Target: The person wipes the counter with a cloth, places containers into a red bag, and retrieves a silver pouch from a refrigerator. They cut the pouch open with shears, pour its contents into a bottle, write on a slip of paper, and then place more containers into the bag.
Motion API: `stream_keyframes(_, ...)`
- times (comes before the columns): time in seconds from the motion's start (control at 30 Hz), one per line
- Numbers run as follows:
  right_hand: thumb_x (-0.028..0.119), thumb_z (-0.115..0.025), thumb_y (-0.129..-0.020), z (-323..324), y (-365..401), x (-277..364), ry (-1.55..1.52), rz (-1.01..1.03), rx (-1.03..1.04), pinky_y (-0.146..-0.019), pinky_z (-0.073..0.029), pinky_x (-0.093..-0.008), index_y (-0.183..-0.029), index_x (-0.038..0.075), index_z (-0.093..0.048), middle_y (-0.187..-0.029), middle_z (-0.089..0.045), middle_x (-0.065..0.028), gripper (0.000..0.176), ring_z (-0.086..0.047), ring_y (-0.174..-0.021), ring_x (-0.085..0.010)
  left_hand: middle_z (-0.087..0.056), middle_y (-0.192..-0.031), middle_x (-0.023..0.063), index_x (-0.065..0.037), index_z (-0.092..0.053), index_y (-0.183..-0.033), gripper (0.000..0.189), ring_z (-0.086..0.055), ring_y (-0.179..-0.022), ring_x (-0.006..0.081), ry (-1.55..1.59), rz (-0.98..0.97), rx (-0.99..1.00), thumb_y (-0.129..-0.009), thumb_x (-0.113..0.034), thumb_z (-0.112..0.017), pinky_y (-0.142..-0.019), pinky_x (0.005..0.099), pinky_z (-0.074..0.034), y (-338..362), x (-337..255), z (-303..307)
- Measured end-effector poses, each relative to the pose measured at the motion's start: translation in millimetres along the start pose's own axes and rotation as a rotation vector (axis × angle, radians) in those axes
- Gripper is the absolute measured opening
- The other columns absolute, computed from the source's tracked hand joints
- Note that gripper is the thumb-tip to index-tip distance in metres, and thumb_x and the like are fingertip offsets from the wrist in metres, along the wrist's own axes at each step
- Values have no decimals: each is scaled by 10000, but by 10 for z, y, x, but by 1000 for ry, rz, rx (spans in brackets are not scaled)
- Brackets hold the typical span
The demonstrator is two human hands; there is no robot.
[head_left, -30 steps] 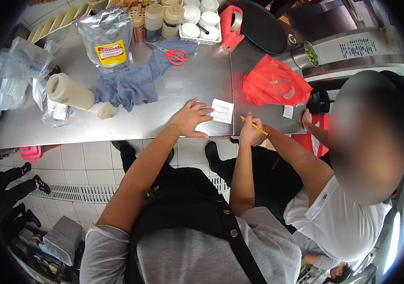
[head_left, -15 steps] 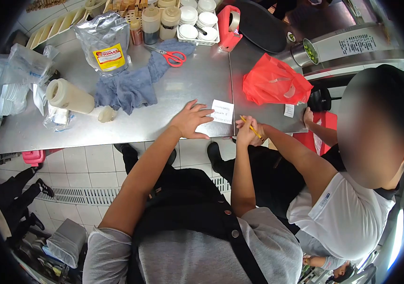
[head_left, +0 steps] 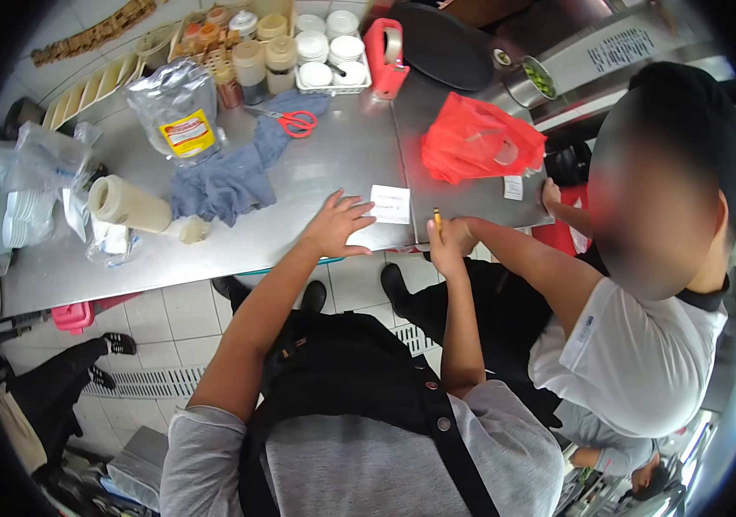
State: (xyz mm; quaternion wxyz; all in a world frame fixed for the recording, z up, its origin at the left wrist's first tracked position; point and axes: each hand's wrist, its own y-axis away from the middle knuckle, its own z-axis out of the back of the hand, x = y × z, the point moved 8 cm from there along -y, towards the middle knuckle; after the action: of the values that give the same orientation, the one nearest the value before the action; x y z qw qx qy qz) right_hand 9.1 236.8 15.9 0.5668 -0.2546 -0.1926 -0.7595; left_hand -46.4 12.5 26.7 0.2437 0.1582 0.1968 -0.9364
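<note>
My left hand (head_left: 338,226) lies flat on the steel counter with its fingers spread, the fingertips at the left edge of a small white paper (head_left: 390,205) with handwriting on it. Just right of the paper, at the counter's front edge, my right hand (head_left: 446,250) is closed around a slim yellow pen (head_left: 437,221). The pen points up and away from me, apart from the paper. A co-worker's hand (head_left: 462,231) is right beside my right hand, partly hidden behind it.
A red plastic bag (head_left: 481,142) and a printed slip (head_left: 513,188) lie to the right, near the co-worker in white (head_left: 635,362). Behind are red-handled scissors (head_left: 297,124), a blue cloth (head_left: 226,183), a foil pouch (head_left: 180,121), a squeeze bottle (head_left: 131,205) and a basket of white-lidded cups (head_left: 333,56).
The pen has swung from slanting left toward the paper to nearly straight ahead. My left hand stays flat beside the paper. The whole view has shifted slightly.
</note>
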Motion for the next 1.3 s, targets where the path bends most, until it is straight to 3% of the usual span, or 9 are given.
stream_keyframes(0.03,204,-472,-935,-39,-2,-52,-82,237,-14,-570,-411,-289,-1198,-10,-517,-666,-483,-43,341,-478,-607,-141,-466,-1325,52,-142,-576,-1167,642,-380,-1246,278,2,-15,-7,-705,-586,-617,-1069,532,-183,-20,-18,9)
stream_keyframes(0.17,116,-458,-928,-111,277,195,-676,-330,461,-424,-312,-201,-1318,71,-458,-697,-475,2,393,-386,-498,-53,-509,-1249,61,-137,-556,-1189,574,-434,-1167,276,98,153,-41,-760,-516,-602,-1018,497,-265,-186,-101,60)
stream_keyframes(0.3,80,-475,-910,-153,362,367,-703,-241,562,-428,-299,-161,-1294,77,-489,-697,-520,29,384,-368,-483,-21,-586,-977,56,-145,-590,-1089,325,-496,-984,241,155,75,-405,-814,-318,-597,-876,398,-356,-408,-470,427)
stream_keyframes(0.37,78,-489,-905,-34,391,536,-770,-274,559,-462,-331,-162,-1258,45,-513,-712,-539,20,356,-402,-511,-27,-579,-910,20,-147,-602,-962,197,-505,-958,204,36,-48,-180,-823,-285,-587,-861,391,-359,-496,-600,153)
stream_keyframes(0.53,124,-504,-924,166,469,943,-1634,-463,215,-562,-391,-180,-1124,10,-559,-781,-577,1,236,-475,-607,-38,-571,-893,6,-123,-595,-920,161,-502,-939,205,210,216,-115,-827,-252,-571,-824,372,-377,-407,-435,-93)
stream_keyframes(0.63,157,-491,-942,-84,212,296,-936,-106,66,-552,-403,-181,-1133,19,-548,-792,-576,-4,243,-488,-615,-39,-569,-923,21,-120,-587,-975,204,-501,-938,216,300,184,-84,-827,-259,-572,-808,362,-386,-454,-555,-218)
stream_keyframes(0.83,177,-508,-931,156,-293,-20,-604,-74,-281,-557,-450,-198,-976,15,-559,-776,-614,-34,176,-568,-623,-77,-505,-1210,72,-112,-506,-1229,511,-449,-1101,249,-18,71,-193,-822,-416,-558,-902,389,-347,-590,-496,-294)
stream_keyframes(1.0,83,-584,-843,88,-406,225,-122,-15,-30,-598,-483,-293,-911,2,-586,-716,-637,-113,105,-627,-656,-165,-454,-1297,72,-112,-469,-1273,682,-403,-1170,258,-94,47,-48,-784,-585,-514,-951,403,-307,-585,-463,-443)
stream_keyframes(1.3,57,-578,-827,-57,-475,173,-150,194,10,-603,-484,-324,-899,17,-593,-743,-635,-142,84,-633,-653,-240,-448,-1298,86,-112,-471,-1266,711,-406,-1151,260,-104,56,10,-774,-624,-493,-946,407,-302,-612,-457,-458)
